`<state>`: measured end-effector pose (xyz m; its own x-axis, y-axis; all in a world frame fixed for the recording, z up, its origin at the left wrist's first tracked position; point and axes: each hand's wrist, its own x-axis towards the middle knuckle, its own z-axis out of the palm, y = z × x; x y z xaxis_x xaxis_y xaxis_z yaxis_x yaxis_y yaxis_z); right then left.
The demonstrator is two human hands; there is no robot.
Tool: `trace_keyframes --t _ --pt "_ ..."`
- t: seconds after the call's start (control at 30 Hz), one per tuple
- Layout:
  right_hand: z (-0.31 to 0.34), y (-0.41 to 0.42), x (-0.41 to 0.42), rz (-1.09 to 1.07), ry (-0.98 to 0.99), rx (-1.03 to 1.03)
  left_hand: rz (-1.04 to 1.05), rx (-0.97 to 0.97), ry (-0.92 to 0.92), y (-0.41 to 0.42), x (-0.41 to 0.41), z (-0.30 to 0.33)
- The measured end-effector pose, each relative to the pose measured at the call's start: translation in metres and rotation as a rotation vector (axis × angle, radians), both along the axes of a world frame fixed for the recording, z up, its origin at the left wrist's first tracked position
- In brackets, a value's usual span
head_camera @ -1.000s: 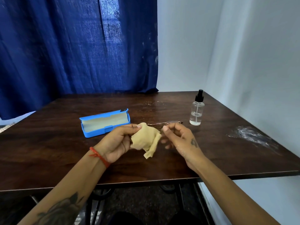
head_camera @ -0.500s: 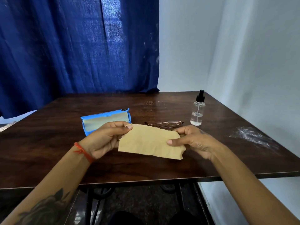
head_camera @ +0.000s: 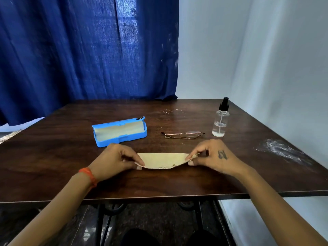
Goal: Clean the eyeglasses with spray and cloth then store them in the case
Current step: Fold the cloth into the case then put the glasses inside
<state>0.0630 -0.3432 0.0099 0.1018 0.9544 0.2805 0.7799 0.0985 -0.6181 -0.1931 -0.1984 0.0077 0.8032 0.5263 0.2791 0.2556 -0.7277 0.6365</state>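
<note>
Both hands pinching cloth (head_camera: 164, 160) ends: left hand (head_camera: 113, 159), right hand (head_camera: 215, 158). Laying it near table (head_camera: 53, 157) front edge; keep it taut, flat, crease-free.

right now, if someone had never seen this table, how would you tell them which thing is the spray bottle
Start at the dark wooden table and look to its far right corner by the white wall. The spray bottle stands upright there, just right of the folded eyeglasses. It is the only tall thing on the table: clear plastic, a little liquid at the bottom, a black pump top.
</note>
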Motion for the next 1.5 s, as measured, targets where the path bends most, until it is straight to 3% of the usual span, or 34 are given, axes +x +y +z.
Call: trace_keyframes --t 0.1,0.27,0.37,0.5,0.77,0.87,1.1,1.3,1.5 --pt "-0.003 -0.004 0.005 0.012 0.017 -0.083 0.017 -0.13 0.055 0.008 -0.001 -0.003" --pt "-0.002 0.008 0.006 -0.147 0.05 -0.023 0.121 -0.305 0.036 0.018 0.012 0.0" --pt "-0.004 0.014 0.004 -0.206 0.051 -0.073 0.165 -0.229 0.134 0.022 0.018 0.001" --pt "-0.005 0.017 0.004 -0.262 -0.041 -0.122 0.2 0.061 0.235 0.021 0.023 -0.002" --pt "0.001 0.021 -0.001 -0.242 0.024 -0.256 0.136 0.074 0.304 0.014 0.022 -0.003" --pt "0.001 0.022 -0.003 -0.275 0.088 -0.2 0.151 0.006 0.203 0.013 0.02 -0.006" --pt "0.013 0.042 -0.021 -0.21 0.483 0.01 0.314 -0.37 -0.318 0.019 -0.003 -0.009" --pt "0.016 0.094 -0.053 -0.265 0.507 0.11 0.545 -0.225 -0.447 0.046 -0.028 -0.007" --pt "0.009 0.147 -0.076 -0.398 0.32 0.193 0.754 -0.044 -0.464 0.071 -0.037 -0.007"
